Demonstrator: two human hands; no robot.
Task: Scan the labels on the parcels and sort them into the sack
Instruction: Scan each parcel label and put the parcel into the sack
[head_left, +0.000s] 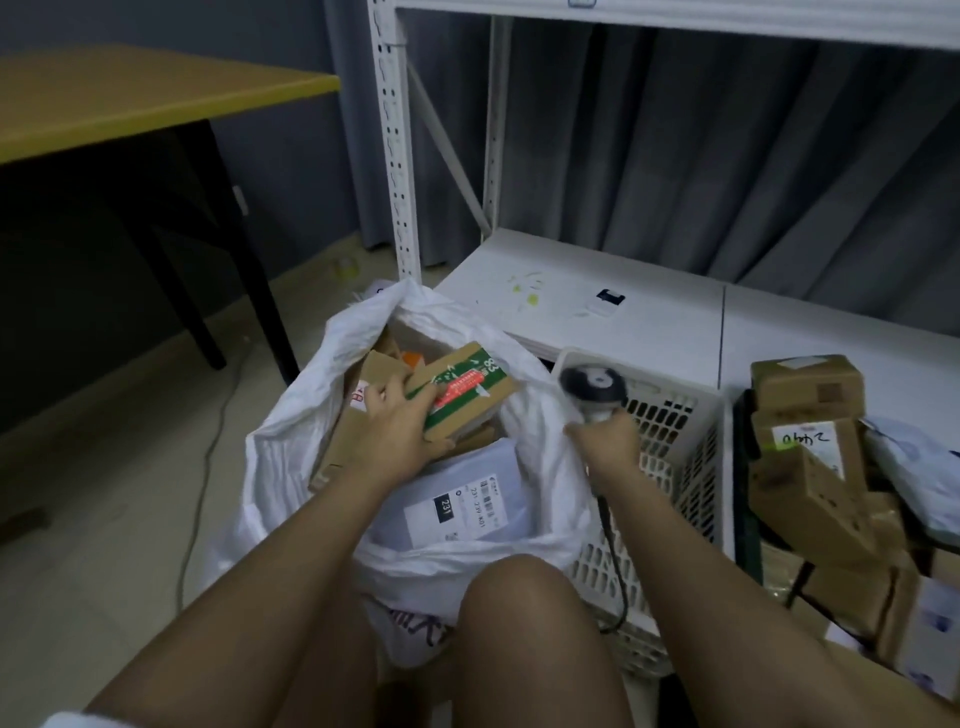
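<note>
— Where's the parcel?

— In my left hand (400, 426), over the open mouth of the sack (291, 426). It's a flat cardboard box (462, 395); my fingers lie across its top and my thumb hooks under the near edge, so I'm gripping it, not just resting on it.

— And the right?

— My right hand (605, 441) is wrapped round the handle of the scanner (595, 387), head tilted up, just beside the white basket (675, 431). Its cord hangs down past my wrist.

— What could go wrong?

— I judge the sack's rim is soft; if it folds inward as I let go, the box may slide off the grey mailer (457, 493) and catch on the edge. The cord could also snag on the basket's lattice if I swing the scanner. And the stack of boxes (810, 441) at my right leans; a knock might tip it.

— Anything readable?

— The box shows "83" by a green band and a red strip; the small print is too blurred. The mailer's label reads "231" on a black tab. One box on the right has handwriting I can't make out.
</note>
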